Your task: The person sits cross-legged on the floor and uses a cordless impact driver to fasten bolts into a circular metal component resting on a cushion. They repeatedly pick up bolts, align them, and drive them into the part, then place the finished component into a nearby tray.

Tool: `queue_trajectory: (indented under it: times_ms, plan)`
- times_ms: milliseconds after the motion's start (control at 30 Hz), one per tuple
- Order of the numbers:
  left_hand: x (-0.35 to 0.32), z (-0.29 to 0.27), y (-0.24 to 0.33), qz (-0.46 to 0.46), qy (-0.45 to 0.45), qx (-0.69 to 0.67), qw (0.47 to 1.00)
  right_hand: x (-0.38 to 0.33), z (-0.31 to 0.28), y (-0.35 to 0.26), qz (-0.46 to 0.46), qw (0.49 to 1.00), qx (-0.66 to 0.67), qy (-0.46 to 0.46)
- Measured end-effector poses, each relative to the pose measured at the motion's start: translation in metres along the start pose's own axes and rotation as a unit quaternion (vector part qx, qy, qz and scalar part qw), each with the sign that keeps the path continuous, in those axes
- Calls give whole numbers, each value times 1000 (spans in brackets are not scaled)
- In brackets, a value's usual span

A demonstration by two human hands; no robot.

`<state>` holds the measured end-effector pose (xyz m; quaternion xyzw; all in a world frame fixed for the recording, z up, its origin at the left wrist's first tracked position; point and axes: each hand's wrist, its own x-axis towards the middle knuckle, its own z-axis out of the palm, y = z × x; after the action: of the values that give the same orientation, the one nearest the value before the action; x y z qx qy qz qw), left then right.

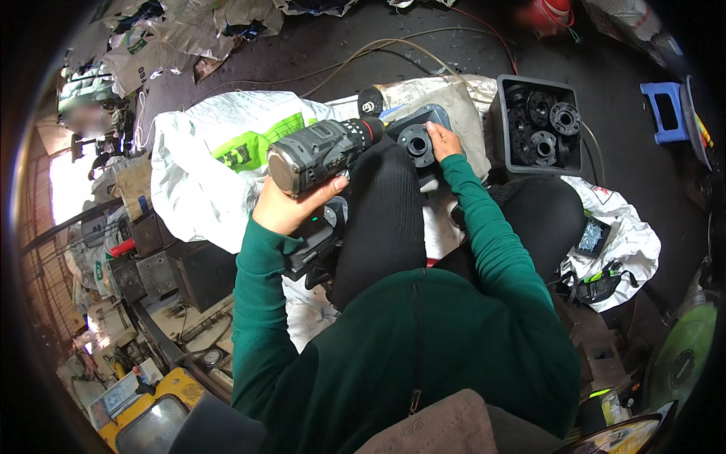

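My left hand (pixel 291 206) grips a grey-and-black cordless drill (pixel 314 153) by its handle, which is mostly hidden. Its chuck end, with a red ring, points right over my knee. The fingers of my right hand (pixel 445 141) close on the edge of a round black flanged part (pixel 415 142) with a hole in its centre. That part lies just past the chuck, beside a dark grey block-like piece (pixel 432 113). Whether the drill's tip touches the part, I cannot tell. Below my left wrist is a dark device (pixel 316 240) with a small green light.
A grey bin (pixel 496 132) of several black flanged parts stands at the right. A small tray of screws (pixel 592 236) rests on a white sack (pixel 631 238). Another white sack (pixel 185 163) spreads at the left. Farther right are a blue stool (pixel 665 113) and a green fan (pixel 684 359). A hose (pixel 363 51) crosses the floor.
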<state>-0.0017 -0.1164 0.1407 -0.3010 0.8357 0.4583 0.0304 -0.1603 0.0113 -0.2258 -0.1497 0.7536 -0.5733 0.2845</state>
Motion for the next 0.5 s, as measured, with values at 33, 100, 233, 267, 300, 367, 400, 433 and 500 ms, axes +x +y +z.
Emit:
queue_trajectory:
  times_ms: [33, 100, 233, 267, 300, 367, 400, 433, 500]
  plan:
    - [1, 3, -3, -4, 0, -10, 1000, 2, 1, 1, -2, 1000, 4, 1]
    - [5, 9, -6, -28, -14, -12, 999, 3, 4, 1, -8, 1000, 16, 7]
    - [21, 18, -11, -7, -46, 18, 999, 4, 7, -2, -21, 999, 18, 29]
    - [25, 19, -13, -9, -52, 22, 998, 5, 6, -3, -22, 999, 11, 34]
    - [27, 21, -14, -10, -57, 25, 998, 5, 5, -3, -25, 999, 6, 30]
    - [31, 23, -17, -6, -52, 32, 998, 5, 3, -4, -35, 999, 2, 21]
    - [33, 24, -18, -3, -49, 35, 998, 6, 3, -4, -27, 999, -7, 15]
    - [35, 25, -20, -5, -51, 36, 998, 7, 2, -4, -25, 1000, -12, 9]
    - [36, 25, -22, -13, -57, 37, 998, 9, 2, -5, -28, 999, -16, 5]
